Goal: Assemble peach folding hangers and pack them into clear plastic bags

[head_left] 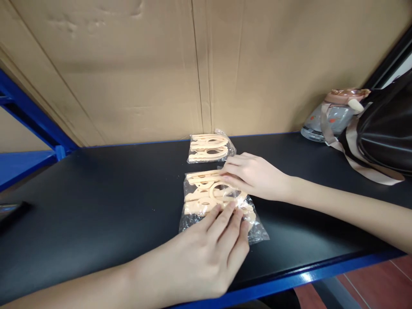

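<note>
A clear plastic bag of peach-coloured plastic hangers (206, 195) lies on the black shelf top (103, 201) in front of me. My left hand (206, 253) rests flat on the bag's near end, fingers stretched out together. My right hand (254, 174) lies on the bag's far right side, fingers extended and pressing the top. A second, smaller bag of the same hangers (209, 148) lies just behind it, near the cardboard wall, untouched.
Brown cardboard (193, 64) forms the back wall. A dark bag with a beige strap (386, 133) and a clear bottle with a pink lid (334, 116) sit at the right. Blue metal framing (28, 124) stands at the left; the blue shelf edge (305, 274) runs in front.
</note>
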`<control>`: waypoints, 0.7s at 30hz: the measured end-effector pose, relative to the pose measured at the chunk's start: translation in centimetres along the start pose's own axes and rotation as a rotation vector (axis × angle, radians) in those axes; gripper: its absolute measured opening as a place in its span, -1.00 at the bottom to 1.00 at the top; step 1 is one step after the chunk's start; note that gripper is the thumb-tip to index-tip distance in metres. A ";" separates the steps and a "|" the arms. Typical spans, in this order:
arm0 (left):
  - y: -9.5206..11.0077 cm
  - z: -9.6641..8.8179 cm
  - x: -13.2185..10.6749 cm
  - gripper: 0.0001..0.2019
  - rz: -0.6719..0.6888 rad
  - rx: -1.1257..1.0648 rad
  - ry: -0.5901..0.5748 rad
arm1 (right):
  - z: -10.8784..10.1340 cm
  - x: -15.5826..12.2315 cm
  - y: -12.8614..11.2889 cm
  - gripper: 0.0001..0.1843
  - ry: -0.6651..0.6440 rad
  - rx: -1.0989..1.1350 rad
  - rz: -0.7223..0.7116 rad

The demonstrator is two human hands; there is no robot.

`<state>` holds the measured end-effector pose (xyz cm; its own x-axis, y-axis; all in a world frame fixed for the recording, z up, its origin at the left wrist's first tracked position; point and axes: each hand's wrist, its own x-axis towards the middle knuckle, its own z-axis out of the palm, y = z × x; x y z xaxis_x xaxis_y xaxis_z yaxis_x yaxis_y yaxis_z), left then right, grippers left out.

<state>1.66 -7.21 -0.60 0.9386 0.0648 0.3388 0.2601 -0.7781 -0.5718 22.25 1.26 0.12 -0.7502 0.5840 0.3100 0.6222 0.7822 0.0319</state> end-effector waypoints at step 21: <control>0.3 -0.2 1.1 -0.92 0.002 -0.006 0.315 | -1.8 -4.4 -4.3 -0.47 -0.185 1.522 0.886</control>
<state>2.75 -7.52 -0.24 0.8226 -0.1328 0.5529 0.2561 -0.7816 -0.5687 23.35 -5.06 0.34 -0.4156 0.8343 -0.3621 0.1587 -0.3255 -0.9321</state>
